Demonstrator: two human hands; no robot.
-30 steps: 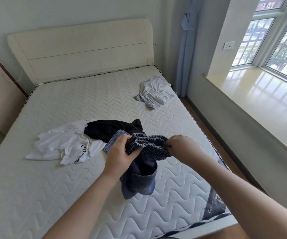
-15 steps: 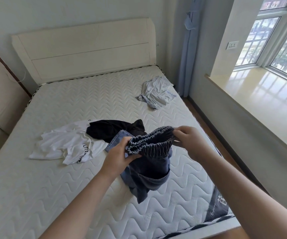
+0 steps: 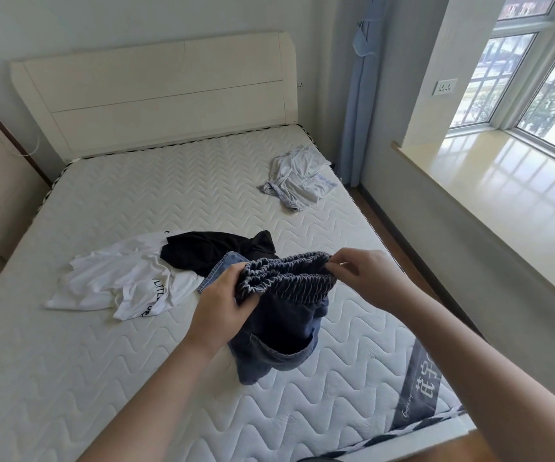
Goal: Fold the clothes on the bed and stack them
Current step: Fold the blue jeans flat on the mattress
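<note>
Right now, two hands hold up a pair of dark blue denim shorts (image 3: 286, 315) over the near part of the bed (image 3: 103, 378). The left hand (image 3: 221, 305) grips the left end of the stretchy waistband with its fingers curled around the cloth. The right hand (image 3: 366, 275) pinches the right end of the waistband between thumb and fingers. The waistband is pulled a little way open between them. The rest of the shorts hangs down, and the bottom looks like it just touches the mattress.

Behind the shorts, a black garment (image 3: 209, 250) lies crumpled on the bed. A bit of light blue denim (image 3: 221, 270) peeks out beside the left hand. To the left, touching the black one, a white T-shirt (image 3: 119, 281) with black letters lies spread out. Far off, near the right edge of the bed, sits a pale blue garment (image 3: 299, 181) in a heap. A cream headboard (image 3: 163, 91) stands at the far end.
</note>
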